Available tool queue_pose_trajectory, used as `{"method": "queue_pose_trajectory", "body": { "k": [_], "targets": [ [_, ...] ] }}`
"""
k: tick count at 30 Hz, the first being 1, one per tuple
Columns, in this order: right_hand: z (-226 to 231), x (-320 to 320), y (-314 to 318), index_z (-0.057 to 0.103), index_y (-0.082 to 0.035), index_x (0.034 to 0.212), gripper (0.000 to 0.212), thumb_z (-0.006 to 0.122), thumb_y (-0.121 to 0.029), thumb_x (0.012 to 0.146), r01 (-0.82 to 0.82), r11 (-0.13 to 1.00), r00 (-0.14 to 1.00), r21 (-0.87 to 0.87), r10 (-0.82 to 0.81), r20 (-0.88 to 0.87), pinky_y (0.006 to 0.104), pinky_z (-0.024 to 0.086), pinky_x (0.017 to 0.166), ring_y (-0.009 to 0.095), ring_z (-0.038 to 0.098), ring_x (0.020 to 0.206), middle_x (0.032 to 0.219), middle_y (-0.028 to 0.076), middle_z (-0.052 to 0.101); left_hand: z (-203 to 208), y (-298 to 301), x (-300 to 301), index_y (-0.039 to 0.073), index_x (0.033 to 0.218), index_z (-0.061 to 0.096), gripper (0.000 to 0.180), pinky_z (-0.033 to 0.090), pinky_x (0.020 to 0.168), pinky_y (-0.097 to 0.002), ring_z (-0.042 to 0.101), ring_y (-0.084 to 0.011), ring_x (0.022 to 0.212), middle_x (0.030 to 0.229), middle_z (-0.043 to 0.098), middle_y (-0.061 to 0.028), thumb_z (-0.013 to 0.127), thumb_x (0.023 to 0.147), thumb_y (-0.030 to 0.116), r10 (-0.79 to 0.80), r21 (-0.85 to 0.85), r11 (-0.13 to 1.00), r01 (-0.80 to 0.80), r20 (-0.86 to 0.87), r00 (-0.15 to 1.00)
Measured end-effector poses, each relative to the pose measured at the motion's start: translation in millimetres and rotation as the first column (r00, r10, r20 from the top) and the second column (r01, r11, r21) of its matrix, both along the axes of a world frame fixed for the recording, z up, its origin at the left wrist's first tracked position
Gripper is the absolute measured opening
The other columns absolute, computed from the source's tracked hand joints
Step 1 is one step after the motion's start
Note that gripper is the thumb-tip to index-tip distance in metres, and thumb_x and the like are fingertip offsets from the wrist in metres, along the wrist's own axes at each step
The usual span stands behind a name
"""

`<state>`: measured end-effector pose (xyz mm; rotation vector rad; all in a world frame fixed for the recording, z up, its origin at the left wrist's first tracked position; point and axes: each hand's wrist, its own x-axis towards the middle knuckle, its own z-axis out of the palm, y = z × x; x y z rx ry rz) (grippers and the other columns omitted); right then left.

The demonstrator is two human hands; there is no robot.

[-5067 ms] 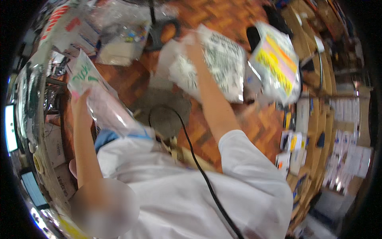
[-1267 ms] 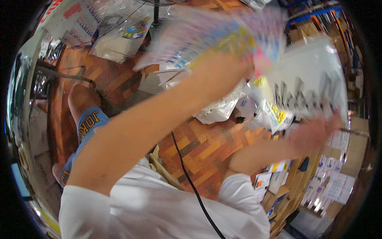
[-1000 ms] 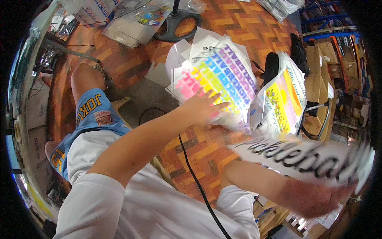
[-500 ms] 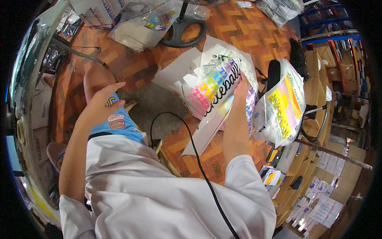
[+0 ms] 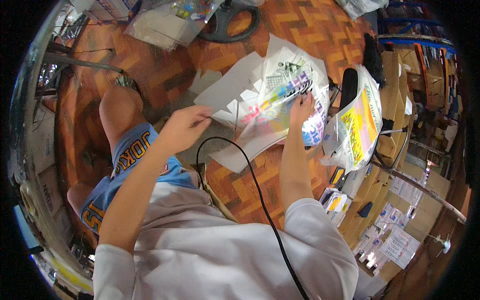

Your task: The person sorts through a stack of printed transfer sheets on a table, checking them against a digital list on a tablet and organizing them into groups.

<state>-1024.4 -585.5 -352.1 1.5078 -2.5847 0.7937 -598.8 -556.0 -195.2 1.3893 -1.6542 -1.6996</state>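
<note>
My right hand (image 5: 303,108) is closed on a clear, thin printed film sheet (image 5: 311,79) with multicoloured and black lettering. The sheet is bent, with glare on its lower part. Around and behind it lie several translucent white sheets (image 5: 228,80), some with zigzag-cut edges. My left hand (image 5: 186,129) reaches to the left edge of these sheets, thumb and forefinger slightly apart. Its fingertips are at the edge; whether they touch it I cannot tell. To the right of my right hand, a clear plastic bag with a yellow and pink print (image 5: 358,127) leans by a black rounded object (image 5: 348,90).
A black cable (image 5: 260,192) runs across my shirt and loops between my arms. Ahead stands a black round fan base (image 5: 231,27) beside a plastic-wrapped pack (image 5: 167,27). Cardboard boxes (image 5: 392,100) and a metal bar (image 5: 425,189) line the right side of the wood-patterned floor (image 5: 165,70).
My left hand has moved right, from above my leg to the sheets' left edge. The film under my right hand has bent, hiding much of its black lettering. The view has shifted slightly.
</note>
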Motion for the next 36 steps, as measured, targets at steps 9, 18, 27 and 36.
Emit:
{"method": "queue_pose_trajectory", "body": {
  "k": [9,18,27,36],
  "targets": [
    [3,11,-24,0.058,-0.007,0.127,0.048,0.060,-0.032,0.085,0.213,0.977,0.976,0.006,-0.213,0.032,0.0556,0.022,0.108,0.033,0.041,0.130,0.135,0.011,0.052,-98,-26,-120,0.001,0.131,0.050,0.062,0.045,0.094,-0.0401,0.057,-0.0355,0.113,0.123,0.058,-0.0229,0.070,0.080,0.030,-0.036,0.281,0.959,-0.044,0.273,0.961],
    [40,-38,-64,0.056,0.006,0.123,0.045,0.066,-0.018,0.086,0.095,0.972,0.942,-0.216,-0.018,0.335,0.0395,0.037,0.103,0.032,0.053,0.116,0.127,0.020,0.055,-52,-101,-160,0.005,0.108,0.065,0.030,0.047,0.075,-0.0406,0.063,-0.0301,0.084,0.088,0.066,-0.0173,0.066,0.086,0.024,0.042,-0.103,0.995,-0.015,0.267,0.963],
    [-2,-21,-68,0.063,0.001,0.116,0.040,0.064,-0.023,0.085,0.183,0.959,0.983,-0.216,-0.175,0.058,0.0422,0.042,0.098,0.035,0.054,0.113,0.124,0.019,0.057,-59,-125,-59,0.009,0.134,0.051,0.056,0.049,0.090,-0.0329,0.059,-0.0210,0.108,0.124,0.060,-0.0138,0.069,0.086,0.031,0.274,0.120,0.950,-0.287,0.114,0.955],
    [58,-26,-91,0.063,-0.003,0.119,0.040,0.060,-0.031,0.090,0.299,0.914,0.686,-0.274,-0.007,0.728,0.0376,0.044,0.095,0.029,0.057,0.111,0.125,0.018,0.059,45,-28,127,0.005,0.122,0.060,0.033,0.045,0.098,-0.0332,0.058,-0.0195,0.112,0.118,0.061,-0.0103,0.062,0.089,0.006,0.441,-0.076,0.889,-0.452,-0.125,0.889]
  ]
}}
